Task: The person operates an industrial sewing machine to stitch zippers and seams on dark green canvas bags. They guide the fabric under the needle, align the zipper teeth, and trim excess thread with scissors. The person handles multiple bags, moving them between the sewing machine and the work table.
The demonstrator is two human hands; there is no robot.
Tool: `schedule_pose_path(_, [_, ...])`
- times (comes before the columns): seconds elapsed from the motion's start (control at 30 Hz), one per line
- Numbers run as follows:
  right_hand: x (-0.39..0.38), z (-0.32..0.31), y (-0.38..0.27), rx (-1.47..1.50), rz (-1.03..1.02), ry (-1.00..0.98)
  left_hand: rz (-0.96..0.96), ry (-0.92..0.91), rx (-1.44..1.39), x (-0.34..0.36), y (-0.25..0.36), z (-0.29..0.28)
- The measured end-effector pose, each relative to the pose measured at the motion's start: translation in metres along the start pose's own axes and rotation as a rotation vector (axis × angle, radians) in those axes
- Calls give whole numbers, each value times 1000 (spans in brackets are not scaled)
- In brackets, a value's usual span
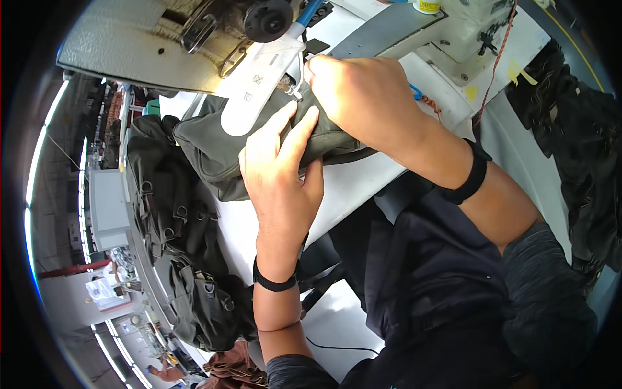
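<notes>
A dark olive fabric bag [220, 146] lies on the white table beneath the head of a sewing machine [149, 45]. My left hand [278, 165] rests on the bag with its fingers stretched out, two fingertips close to the presser foot [295, 91]. Just right of the foot, my right hand [356, 87] is closed, its fingers curled down at the needle area. Whatever those fingers grip is hidden behind the hand. A flat white rounded piece on a blue stem [256, 91] hangs in front of the machine head, covering part of the bag.
More dark olive bags [168, 207] with metal rings are heaped left of the table. Dark fabric pieces [570, 142] hang at the right. An orange cord [502, 48] runs beside the machine's base. A small yellow-and-white container [427, 6] stands at the top.
</notes>
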State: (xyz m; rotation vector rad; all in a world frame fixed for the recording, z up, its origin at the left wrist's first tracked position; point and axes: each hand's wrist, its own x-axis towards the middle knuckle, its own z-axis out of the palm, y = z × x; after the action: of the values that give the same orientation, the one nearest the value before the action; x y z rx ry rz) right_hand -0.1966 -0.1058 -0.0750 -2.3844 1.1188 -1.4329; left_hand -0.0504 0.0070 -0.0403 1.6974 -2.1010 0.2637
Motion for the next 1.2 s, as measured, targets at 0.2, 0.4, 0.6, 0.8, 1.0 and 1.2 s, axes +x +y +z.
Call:
schedule_pose_path(0.2, [-2,0,1,-19,-18,-24,25,43,6,-2,-3,6])
schedule_pose_path(0.4, [1,-3,1,-22,-27,-75,18,38,-24,0,-2,4])
schedule_pose_path(0.6, [3,-2,0,-50,-13,-81,17,39,-47,0,-6,5])
schedule_pose_path(0.8, [2,-3,0,-56,-9,-70,46,13,-42,1,-8,5])
schedule_pose_path(1.0, [6,-27,0,0,67,-197,273,-218,82,14,-54,-27])
schedule_pose_path(1.2, [24,-33,24,-86,-186,172,14,-29,-105,-12,-6,-18])
